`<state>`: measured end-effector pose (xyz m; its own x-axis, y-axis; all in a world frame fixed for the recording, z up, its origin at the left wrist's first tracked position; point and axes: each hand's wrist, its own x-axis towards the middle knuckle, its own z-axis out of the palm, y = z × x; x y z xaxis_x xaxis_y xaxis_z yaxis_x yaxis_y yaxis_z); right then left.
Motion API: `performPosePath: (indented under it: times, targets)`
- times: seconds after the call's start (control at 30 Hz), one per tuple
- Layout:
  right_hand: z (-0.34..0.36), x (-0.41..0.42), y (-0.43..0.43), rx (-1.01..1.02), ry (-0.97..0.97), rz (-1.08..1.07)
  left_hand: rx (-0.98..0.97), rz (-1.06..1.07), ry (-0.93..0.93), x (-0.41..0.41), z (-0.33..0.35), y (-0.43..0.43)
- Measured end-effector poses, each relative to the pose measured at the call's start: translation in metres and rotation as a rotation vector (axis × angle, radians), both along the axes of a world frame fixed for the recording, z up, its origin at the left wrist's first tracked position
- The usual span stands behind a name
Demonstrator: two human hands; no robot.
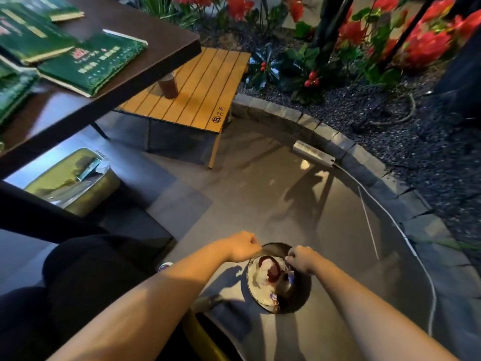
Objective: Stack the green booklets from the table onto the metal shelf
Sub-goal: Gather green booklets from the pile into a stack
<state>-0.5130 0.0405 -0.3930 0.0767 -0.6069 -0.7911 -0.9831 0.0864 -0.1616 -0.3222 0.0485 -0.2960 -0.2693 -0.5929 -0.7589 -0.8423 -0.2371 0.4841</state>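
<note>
Several green booklets [91, 65] with gold and red print lie overlapping on the dark table [166, 40] at the upper left. Both of my hands are far from them, low over the floor. A round black bin [303, 295] with a white liner and red rubbish stands there. My left hand [243, 246] is curled at the bin's far left rim. My right hand [302, 257] has its fingers curled over the far right rim. No metal shelf is in view.
A low wooden slat table [197, 87] with a brown cup [168, 86] stands beyond the dark table. A shiny metal container [70, 178] sits under the table. A stone curb [338, 144] borders a gravel bed with red flowers. A white cable [406, 238] runs along the floor.
</note>
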Motion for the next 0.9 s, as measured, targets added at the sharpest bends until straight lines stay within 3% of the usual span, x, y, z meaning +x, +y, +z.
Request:
performPosePath:
  times: [0.4, 0.7, 0.9]
  targets:
    - [0.072, 0.056, -0.044, -0.169, -0.23, 0.169, -0.137, -0.134, -0.139, 0.044, 0.041, -0.009]
    - [0.202, 0.139, -0.053, -0.519, -0.334, 0.409, -0.415, -0.056, -0.184, 0.119, 0.149, 0.01]
    - [0.305, 0.202, -0.021, -0.683, -0.553, 0.631, -0.466, -0.045, -0.274, 0.174, 0.215, 0.064]
